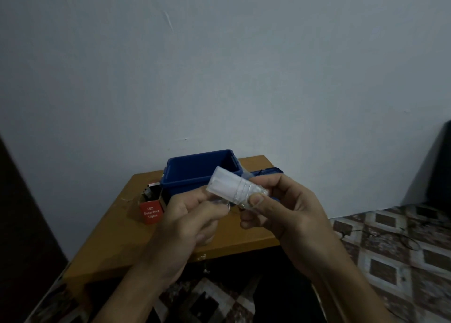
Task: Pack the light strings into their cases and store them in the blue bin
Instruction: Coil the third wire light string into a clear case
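A clear plastic battery pack of a light string (233,188), with thin wire wound around it, is held up over the table in front of the blue bin (195,174). My right hand (280,210) grips its right end between thumb and fingers. My left hand (192,215) pinches its lower left end and a bit of wire. The bin stands open at the back of the table and I see nothing inside it from here. A red case marked "LED Decorative Lights" (151,211) lies open to the bin's left.
The small wooden table (117,239) stands against a pale wall. The bin's blue lid (268,171) lies behind my right hand. Patterned floor tiles spread to the right, with a dark cable (380,235) lying on them. A dark object stands at the far right.
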{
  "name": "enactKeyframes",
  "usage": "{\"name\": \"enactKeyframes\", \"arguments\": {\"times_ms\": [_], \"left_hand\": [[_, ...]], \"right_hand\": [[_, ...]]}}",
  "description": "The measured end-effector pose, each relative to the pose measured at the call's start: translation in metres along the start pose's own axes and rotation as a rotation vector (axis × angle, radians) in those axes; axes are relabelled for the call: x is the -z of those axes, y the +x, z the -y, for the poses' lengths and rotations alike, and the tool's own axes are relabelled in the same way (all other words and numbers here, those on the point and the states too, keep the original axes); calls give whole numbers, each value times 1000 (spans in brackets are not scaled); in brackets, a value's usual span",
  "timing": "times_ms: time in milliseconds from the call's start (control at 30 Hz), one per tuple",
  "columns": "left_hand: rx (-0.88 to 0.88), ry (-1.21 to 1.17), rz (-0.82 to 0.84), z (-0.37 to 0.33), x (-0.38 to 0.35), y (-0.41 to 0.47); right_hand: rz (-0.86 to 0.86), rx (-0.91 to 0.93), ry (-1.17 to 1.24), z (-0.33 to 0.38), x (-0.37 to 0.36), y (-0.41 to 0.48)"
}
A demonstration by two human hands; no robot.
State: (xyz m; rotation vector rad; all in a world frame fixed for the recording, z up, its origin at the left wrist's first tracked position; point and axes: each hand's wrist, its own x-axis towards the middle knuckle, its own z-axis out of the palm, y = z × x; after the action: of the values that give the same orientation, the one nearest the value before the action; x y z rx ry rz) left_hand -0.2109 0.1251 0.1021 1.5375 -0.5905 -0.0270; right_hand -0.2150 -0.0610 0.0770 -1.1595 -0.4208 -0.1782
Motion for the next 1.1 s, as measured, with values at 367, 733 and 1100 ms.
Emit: {"name": "enactKeyframes", "arguments": {"times_ms": [367, 733, 1100], "left_hand": [[-25, 76, -152, -1, -13, 2], [-25, 212, -127, -3, -7, 0], [-9, 303, -159, -3, -11, -1]], "right_hand": [[-35, 134, -194, 3, -7, -4], [95, 51, -300, 7, 4, -3], [73, 46, -280, 6, 4, -4]]}}
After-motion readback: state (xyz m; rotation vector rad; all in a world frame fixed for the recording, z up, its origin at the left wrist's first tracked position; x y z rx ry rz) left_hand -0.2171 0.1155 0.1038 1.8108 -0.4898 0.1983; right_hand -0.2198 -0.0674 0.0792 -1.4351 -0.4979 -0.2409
